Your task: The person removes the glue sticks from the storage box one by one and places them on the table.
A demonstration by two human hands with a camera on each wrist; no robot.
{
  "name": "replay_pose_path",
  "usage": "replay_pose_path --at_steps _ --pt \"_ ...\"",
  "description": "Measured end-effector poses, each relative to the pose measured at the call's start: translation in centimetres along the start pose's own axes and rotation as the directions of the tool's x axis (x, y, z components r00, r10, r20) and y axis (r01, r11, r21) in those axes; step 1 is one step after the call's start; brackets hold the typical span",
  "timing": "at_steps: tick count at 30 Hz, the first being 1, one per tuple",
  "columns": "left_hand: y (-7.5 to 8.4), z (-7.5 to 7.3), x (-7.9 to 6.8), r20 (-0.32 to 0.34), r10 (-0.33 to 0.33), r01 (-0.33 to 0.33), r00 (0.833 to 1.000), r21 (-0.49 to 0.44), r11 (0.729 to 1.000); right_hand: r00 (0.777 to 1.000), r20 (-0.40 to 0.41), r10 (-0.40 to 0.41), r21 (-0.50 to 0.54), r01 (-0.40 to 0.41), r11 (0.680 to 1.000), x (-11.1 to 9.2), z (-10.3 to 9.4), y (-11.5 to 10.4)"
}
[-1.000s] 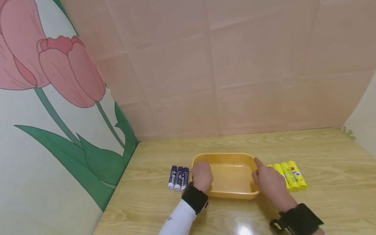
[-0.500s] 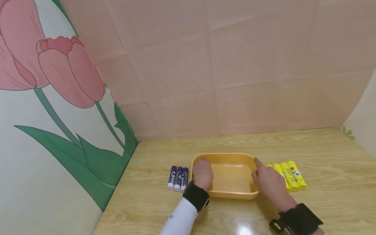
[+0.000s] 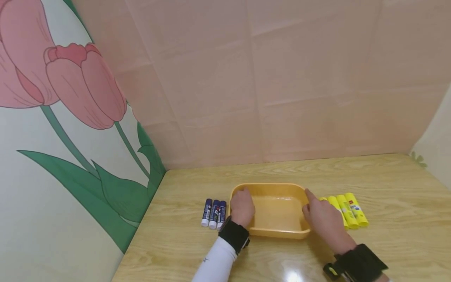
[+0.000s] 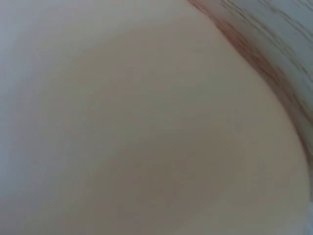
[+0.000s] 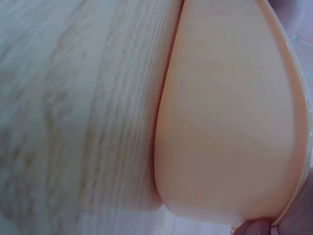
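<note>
A shallow orange-yellow plastic basin (image 3: 281, 234) with rounded corners lies flat on the table. In the head view my left hand (image 3: 242, 207) grips its left rim, fingers curled over the edge. My right hand (image 3: 325, 221) holds the right rim, the index finger lying along it and the thumb toward the inside. The basin's outer wall (image 4: 171, 122) fills most of the left wrist view, where no fingers can be made out. In the right wrist view a fingertip (image 5: 257, 227) presses under the lip of the basin (image 5: 225, 112).
Three dark blue glue sticks (image 3: 213, 214) with white ends lie side by side left of the basin. Several yellow glue sticks (image 3: 347, 211) lie to the right, partly behind my right hand. The wood-grain table (image 3: 197, 180) meets a pink-covered wall (image 3: 253, 117) at the back.
My left hand shifts very slightly at the left rim. The basin, the right hand and the glue sticks stay in place.
</note>
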State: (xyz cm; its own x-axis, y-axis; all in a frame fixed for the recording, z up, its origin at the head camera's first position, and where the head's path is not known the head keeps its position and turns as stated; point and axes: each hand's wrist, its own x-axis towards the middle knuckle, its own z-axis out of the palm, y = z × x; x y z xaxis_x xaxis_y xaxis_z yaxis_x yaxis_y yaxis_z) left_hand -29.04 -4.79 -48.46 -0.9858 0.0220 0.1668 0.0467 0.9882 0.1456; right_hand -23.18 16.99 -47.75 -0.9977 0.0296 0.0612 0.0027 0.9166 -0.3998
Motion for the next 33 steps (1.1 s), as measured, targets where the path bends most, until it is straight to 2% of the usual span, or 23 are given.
replay_pose_path --at_steps 6,12,21,25,33 --pt "0.0 -0.1 0.2 -0.001 0.006 -0.006 1.000 -0.030 1.000 1.000 -0.023 -0.007 -0.009 0.007 1.000 0.1 0.1 0.0" --pt "0.0 -0.8 0.0 -0.028 0.025 -0.027 0.999 -0.066 0.997 0.999 -0.031 -0.014 -0.011 0.013 1.000 0.1 0.1 0.0" --pt "-0.7 -2.4 -0.8 -0.139 0.092 -0.114 0.986 -0.158 0.981 1.000 -0.012 -0.008 -0.009 0.008 1.000 0.0 0.1 0.1" --pt "-0.9 -3.1 -1.2 -0.122 0.100 -0.125 0.987 -0.213 0.969 1.000 -0.016 -0.014 -0.009 0.014 1.000 0.0 0.1 0.1" --pt "-0.9 -5.0 -1.5 -0.046 0.070 -0.080 0.996 -0.272 0.959 1.000 -0.007 -0.003 -0.008 0.003 1.000 0.0 0.1 0.1"
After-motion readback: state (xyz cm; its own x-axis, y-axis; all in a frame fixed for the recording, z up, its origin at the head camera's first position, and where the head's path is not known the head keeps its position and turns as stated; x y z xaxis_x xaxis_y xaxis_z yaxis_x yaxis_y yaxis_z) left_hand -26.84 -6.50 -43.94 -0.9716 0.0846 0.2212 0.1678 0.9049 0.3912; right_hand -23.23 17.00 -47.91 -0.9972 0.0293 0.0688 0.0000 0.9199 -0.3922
